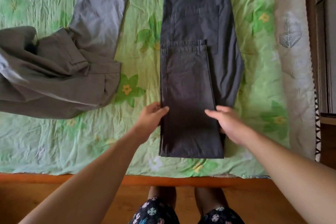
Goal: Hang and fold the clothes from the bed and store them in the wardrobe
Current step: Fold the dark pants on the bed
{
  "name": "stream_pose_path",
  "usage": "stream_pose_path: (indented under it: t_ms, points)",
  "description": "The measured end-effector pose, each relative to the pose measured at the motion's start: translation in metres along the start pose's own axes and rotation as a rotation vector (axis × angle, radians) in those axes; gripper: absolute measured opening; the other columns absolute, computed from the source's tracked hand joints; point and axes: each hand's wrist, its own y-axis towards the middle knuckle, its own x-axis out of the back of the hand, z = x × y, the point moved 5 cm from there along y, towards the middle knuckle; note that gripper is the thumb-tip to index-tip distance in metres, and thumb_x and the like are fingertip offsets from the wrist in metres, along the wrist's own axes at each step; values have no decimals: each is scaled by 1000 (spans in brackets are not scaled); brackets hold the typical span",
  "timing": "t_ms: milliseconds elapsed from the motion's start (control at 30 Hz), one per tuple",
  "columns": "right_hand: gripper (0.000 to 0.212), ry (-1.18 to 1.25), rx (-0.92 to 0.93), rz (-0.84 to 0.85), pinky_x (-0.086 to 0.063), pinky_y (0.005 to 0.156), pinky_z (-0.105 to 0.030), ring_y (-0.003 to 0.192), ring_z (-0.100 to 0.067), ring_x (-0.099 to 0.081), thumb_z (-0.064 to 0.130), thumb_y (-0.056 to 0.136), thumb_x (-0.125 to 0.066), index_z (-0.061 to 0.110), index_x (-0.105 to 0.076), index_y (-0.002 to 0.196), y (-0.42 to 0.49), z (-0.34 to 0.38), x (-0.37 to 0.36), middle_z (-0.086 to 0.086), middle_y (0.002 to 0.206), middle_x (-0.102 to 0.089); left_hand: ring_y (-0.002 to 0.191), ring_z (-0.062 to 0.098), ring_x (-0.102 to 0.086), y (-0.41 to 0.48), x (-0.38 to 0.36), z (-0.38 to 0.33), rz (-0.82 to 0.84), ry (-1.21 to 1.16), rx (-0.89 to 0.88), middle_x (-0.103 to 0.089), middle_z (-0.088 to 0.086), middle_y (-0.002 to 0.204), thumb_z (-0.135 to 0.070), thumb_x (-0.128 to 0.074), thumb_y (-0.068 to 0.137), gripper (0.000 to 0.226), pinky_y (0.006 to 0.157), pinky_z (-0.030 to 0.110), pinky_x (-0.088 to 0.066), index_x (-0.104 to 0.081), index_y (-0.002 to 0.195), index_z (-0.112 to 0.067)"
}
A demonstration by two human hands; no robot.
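— Why hold both sides?
— The left hand (153, 115) and right hand (228, 123) each pinch an edge of the dark trousers (190, 78), half-folded on the bed (87, 143), probably so the next fold stays square.

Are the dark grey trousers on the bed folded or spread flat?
Folded: the leg hems of the dark grey trousers lie doubled back over the thigh part.

Soft, fairly bright daylight. A weak shadow lies between the fingers (211, 112). Far left of them the grey trousers (54, 78) are blurred; frame edges bend.
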Motion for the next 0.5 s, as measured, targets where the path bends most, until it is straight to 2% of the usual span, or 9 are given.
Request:
stream_pose_path:
  t_ms: [67, 100, 133, 200, 267, 333, 367, 433, 500]
  points:
    - [108, 21, 102, -15, -38, 116, -46, 133, -21, -53, 52, 59, -77, 10, -41, 152, 22, 42, -3, -5, 146, -55, 78, 12, -69, 26, 3, -30, -79, -39, -108, -74, -3, 91, -9, -66, 95, 20, 68, 27, -54, -60, 113, -16]
    - [103, 3, 149, -25, -39, 116, -45, 133, -21, -53, 49, 63, -75, 11, -40, 152, 31, 61, -5, -5, 146, -55, 78, 11, -70, 38, 3, -44, -104, -47, -150, -74, -3, 92, -7, -66, 94, 25, 66, 25, -55, -59, 117, -16]
    - [91, -28, 186, -43, -42, 113, -45, 128, -21, -57, 45, 68, -73, 12, -46, 149, 40, 77, -6, -5, 141, -59, 77, 11, -70, 50, 1, -56, -124, -44, -179, -74, -1, 93, -6, -66, 94, 29, 65, 25, -55, -58, 119, -15]
    - [49, -85, 247, -94, -52, 102, -46, 110, -24, -67, 33, 80, -69, 13, -65, 125, 56, 100, -6, -4, 118, -72, 74, 9, -70, 68, -3, -74, -158, -23, -200, -72, 0, 95, -1, -66, 93, 32, 63, 23, -56, -57, 122, -12]
    - [19, -103, 287, -130, -54, 93, -45, 101, -29, -70, 21, 87, -68, 11, -68, 103, 62, 109, -5, -3, 100, -75, 76, 8, -69, 75, -8, -87, -164, 11, -230, -71, -1, 95, 4, -63, 92, 32, 66, 19, -57, -58, 118, -13]
    - [19, -86, 293, -146, -54, 91, -38, 104, -24, -70, 17, 90, -68, 10, -67, 108, 61, 115, -1, 3, 98, -75, 82, 9, -69, 75, -12, -99, -136, 49, -281, -72, -1, 97, 8, -61, 92, 31, 71, 21, -57, -60, 110, -17]
    - [26, -68, 317, -168, -55, 89, -28, 103, -13, -69, 17, 91, -68, 9, -66, 115, 58, 122, 3, 12, 94, -74, 82, 9, -69, 73, -13, -109, -123, 52, -307, -72, -1, 97, 8, -61, 91, 31, 73, 22, -57, -61, 108, -19]
    - [41, -47, 409, -239, -43, 74, -2, 83, 16, -62, 16, 89, -70, 8, -62, 129, 52, 149, 14, 30, 78, -65, 82, 10, -67, 73, -13, -140, -102, 34, -366, -70, 1, 98, 8, -62, 91, 33, 76, 27, -58, -59, 110, -18]
    - [53, -10, 481, -291, -37, 78, -2, 81, 14, -57, 15, 88, -72, 7, -57, 139, 55, 193, 25, 29, 90, -60, 80, 13, -67, 83, -12, -183, -79, 8, -427, -69, 1, 95, 8, -62, 91, 35, 75, 30, -58, -57, 114, -18]
